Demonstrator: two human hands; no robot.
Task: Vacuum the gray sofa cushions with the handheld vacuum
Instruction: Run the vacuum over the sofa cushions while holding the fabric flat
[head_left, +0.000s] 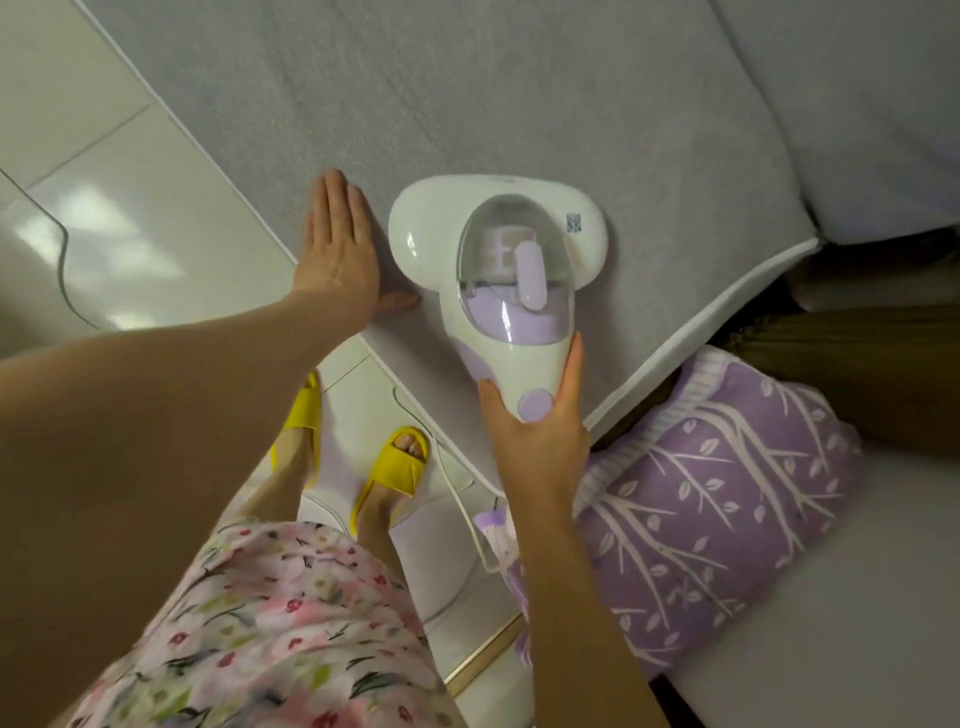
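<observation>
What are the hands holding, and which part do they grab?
The right hand grips the handheld vacuum by its handle, near the round purple button. The left hand holds nothing; it rests flat on the gray cushion.

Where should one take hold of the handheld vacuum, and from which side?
Grip the handheld vacuum by its narrow handle, from the near end: it points toward the person, while the wide head lies flat on the gray cushion. The right hand wraps it there.

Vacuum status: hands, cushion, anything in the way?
Right hand grips handheld vacuum, head flat on gray cushion. Left hand pressed flat on cushion beside it. Purple pillow off the cushion's edge, nothing ahead.
</observation>
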